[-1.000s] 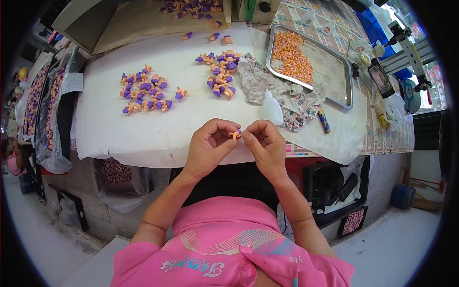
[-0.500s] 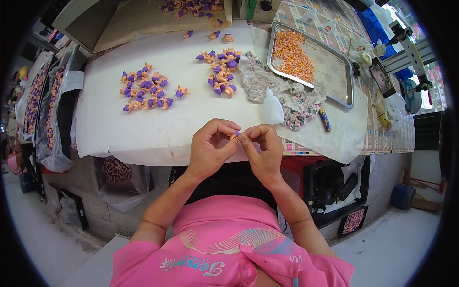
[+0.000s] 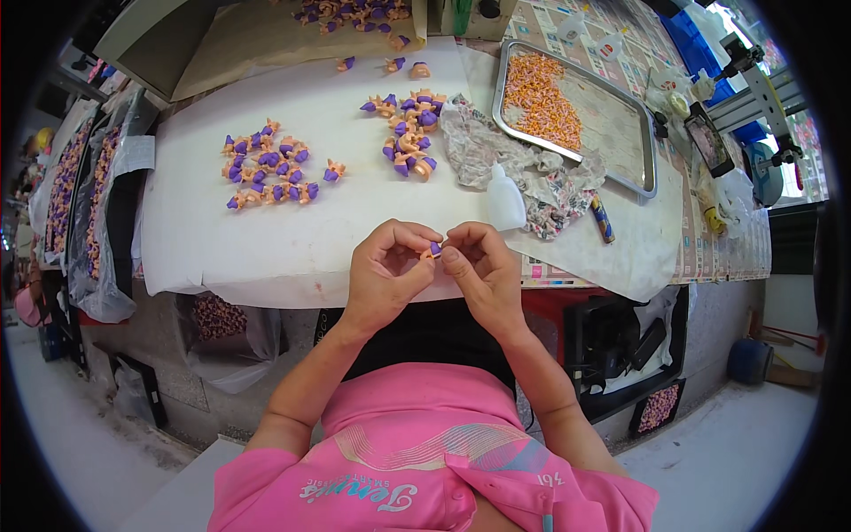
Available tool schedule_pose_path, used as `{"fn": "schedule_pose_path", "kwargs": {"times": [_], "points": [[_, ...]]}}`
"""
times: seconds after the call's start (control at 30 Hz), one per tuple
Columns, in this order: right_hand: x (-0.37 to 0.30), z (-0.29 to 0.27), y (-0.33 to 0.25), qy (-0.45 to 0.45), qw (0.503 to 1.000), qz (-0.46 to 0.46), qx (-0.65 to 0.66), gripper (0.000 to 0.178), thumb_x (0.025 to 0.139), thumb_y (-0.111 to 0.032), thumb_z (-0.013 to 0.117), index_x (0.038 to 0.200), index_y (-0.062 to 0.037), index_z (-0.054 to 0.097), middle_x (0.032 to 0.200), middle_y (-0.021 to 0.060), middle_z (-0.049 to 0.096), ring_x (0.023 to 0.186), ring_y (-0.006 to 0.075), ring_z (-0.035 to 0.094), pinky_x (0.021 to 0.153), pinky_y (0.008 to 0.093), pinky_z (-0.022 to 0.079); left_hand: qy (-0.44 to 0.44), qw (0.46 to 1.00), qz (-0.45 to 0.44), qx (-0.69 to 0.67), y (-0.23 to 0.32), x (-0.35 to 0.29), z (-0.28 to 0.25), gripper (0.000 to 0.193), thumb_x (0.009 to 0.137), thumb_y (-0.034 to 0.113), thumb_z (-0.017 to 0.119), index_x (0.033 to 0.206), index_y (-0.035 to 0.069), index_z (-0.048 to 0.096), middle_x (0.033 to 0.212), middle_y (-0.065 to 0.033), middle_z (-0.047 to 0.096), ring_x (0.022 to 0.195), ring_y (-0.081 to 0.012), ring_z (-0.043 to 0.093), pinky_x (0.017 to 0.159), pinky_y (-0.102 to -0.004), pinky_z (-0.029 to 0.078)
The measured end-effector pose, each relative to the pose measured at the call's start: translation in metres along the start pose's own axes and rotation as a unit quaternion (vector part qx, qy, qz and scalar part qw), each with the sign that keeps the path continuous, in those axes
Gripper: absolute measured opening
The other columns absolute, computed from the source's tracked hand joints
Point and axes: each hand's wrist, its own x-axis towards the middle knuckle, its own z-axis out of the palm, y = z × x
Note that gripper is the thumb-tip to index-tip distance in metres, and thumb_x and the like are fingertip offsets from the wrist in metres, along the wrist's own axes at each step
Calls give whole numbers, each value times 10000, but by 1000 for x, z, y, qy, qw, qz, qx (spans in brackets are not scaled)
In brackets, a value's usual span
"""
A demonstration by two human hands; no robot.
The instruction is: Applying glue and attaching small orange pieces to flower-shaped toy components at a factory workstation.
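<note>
Between the thumb and forefinger of my left hand is a small purple-and-peach figurine, held at the table's front edge. My right hand is curled right beside it, thumb against the fingers; whether a tiny piece sits in that pinch cannot be made out. Further out on the white sheet lie a loose cluster of similar purple-and-peach figurines and, right of it, a second pile. A white squeeze bottle stands just beyond my right hand.
A metal tray holds many tiny orange and pink pieces. A crumpled floral cloth lies by the bottle, with a marker-like tube to its right. A phone on a stand is at the far right.
My hands have drawn slightly apart; the right fingertips have come off the figurine, which stays in my left hand and shows more of its purple part.
</note>
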Motion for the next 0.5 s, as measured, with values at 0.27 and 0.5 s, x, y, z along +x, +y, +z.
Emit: {"fn": "schedule_pose_path", "kwargs": {"times": [0.27, 0.5], "points": [[5, 8, -5, -10, 1000, -13, 1, 203, 930, -55, 633, 1100, 16, 548, 967, 35, 601, 855, 86, 590, 762, 217, 491, -7, 1000, 18, 20, 8, 1, -5, 156, 826, -99, 614, 939, -3, 564, 1072, -117, 607, 953, -126, 592, 861, -277, 496], [-4, -13, -17, 30, 998, -2, -52, 142, 941, -58, 611, 1058, 12, 574, 933, 33, 620, 813, 83, 599, 743, 216, 498, 77, 954, 105, 270, 25, 19, -29, 109, 805, -54, 632, 882, 21, 613, 982, -78, 662, 875, -105, 605, 790, -235, 489]]}}
